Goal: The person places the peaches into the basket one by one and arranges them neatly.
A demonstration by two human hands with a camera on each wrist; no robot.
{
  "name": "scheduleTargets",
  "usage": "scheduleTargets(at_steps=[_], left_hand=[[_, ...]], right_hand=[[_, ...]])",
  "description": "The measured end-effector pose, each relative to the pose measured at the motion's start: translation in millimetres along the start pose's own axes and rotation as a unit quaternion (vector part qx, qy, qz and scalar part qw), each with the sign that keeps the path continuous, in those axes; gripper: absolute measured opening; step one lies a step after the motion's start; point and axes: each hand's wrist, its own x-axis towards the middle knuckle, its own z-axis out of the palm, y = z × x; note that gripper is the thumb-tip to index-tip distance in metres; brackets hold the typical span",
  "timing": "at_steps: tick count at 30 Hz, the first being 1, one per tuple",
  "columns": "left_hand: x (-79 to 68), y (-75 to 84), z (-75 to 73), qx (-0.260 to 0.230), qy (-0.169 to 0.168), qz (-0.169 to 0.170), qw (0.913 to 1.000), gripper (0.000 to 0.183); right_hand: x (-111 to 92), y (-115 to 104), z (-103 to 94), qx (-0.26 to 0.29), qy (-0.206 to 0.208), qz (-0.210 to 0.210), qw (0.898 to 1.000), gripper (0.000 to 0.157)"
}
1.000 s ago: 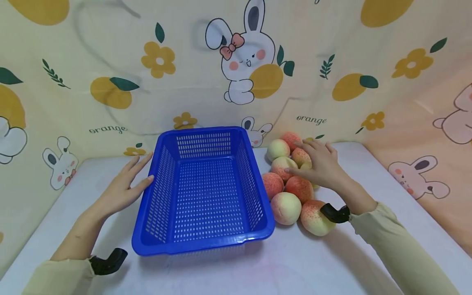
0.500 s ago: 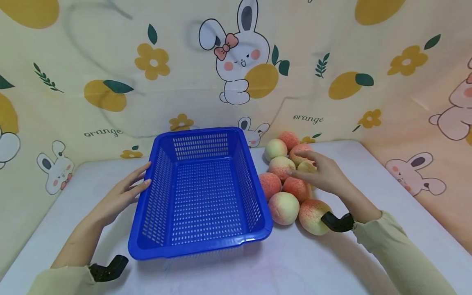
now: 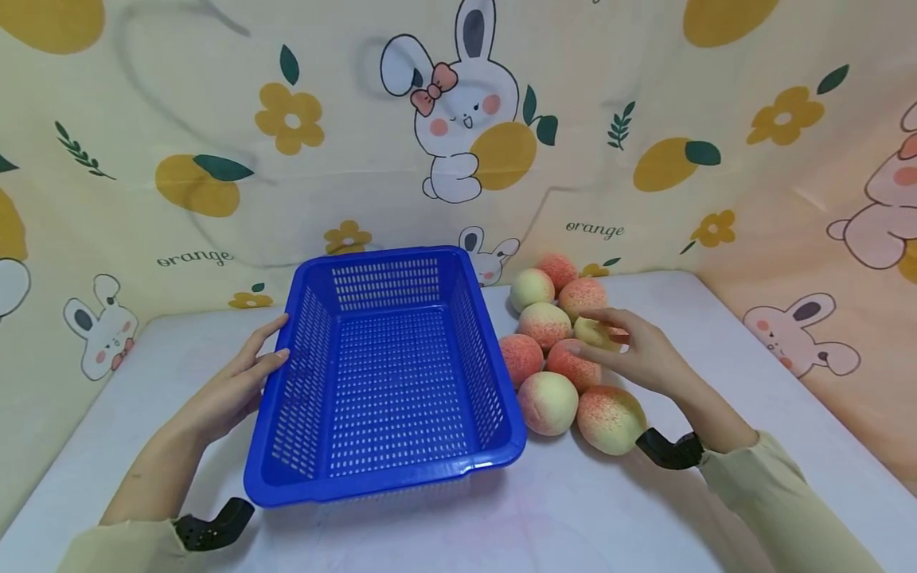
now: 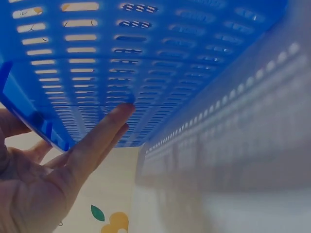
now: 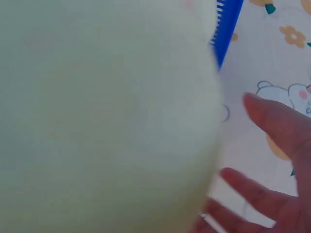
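Observation:
My left hand (image 3: 231,391) is at the left rim of a blue perforated plastic basket (image 3: 510,455). In the left wrist view its straight fingers (image 4: 99,141) touch the basket's outer side wall (image 4: 160,73). My right hand (image 3: 641,354) hovers over the peaches, thumb and fingers spread around a yellowish peach (image 3: 591,333) that they partly hide. A red peach (image 3: 573,366) lies just under the thumb. In the right wrist view a pale peach (image 5: 107,116) fills much of the picture, blurred, and the right hand (image 5: 272,184) shows spread fingers holding nothing.
Several more peaches, among them a large one (image 3: 610,420) at the front and a red one (image 3: 557,272) at the back, crowd the basket's right side. A white table (image 3: 430,533) bears everything. Behind hangs a printed cloth (image 3: 401,183) with rabbits.
My right hand has come back toward me from the rear peaches to the yellowish one, uncovering the peach behind. The left hand has settled closer against the basket's rim. The view shifts slightly.

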Motion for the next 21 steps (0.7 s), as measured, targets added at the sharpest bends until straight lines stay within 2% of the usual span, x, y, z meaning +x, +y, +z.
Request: scheduleTargets(at_steps=[5,10,14,21], left_hand=[[0.0,-1.5,-0.2,-0.009,0.002,0.004,0.9999,0.068],[-0.5,-1.5,-1.5,-0.017,0.002,0.007,0.9998,0.068],[-0.4,-2.4,-2.3,-0.021,-0.002,0.012,0.9997,0.068],[0.8,-3.6,-6.0,-0.023,-0.007,0.018,0.9995,0.065]], right_hand=[[-5.7,9.1,6.1,0.036,0.023,-0.024,0.999,0.057],[-13.1,18.8,10.1,0.062,0.018,-0.029,0.997,0.051],[-21.9,25.4,10.5,0.077,-0.009,-0.007,0.997,0.050],[-35.3,31.5,7.9,0.055,-0.082,0.036,0.995,0.054]])
